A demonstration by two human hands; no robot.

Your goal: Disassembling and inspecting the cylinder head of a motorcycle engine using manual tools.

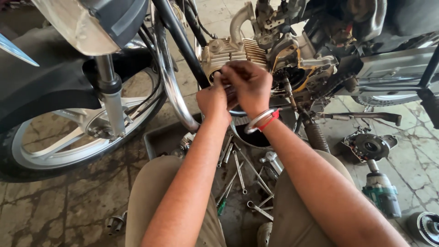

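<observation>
Both hands meet right in front of the motorbike engine (238, 52). The left hand (212, 98) is curled into a fist, touching the right hand (249, 84), whose fingers are bent and pinched together at the engine's ribbed metal side. What the grip of each hand holds I cannot tell (the fingers hide it). The right wrist wears a silver bangle (257, 121) and a red band.

Below the engine, a tray (157, 139) on the floor holds many wrenches (240, 171). To the right of the engine lies a green power tool (382, 194). To the left of the engine stands the front wheel (68, 137).
</observation>
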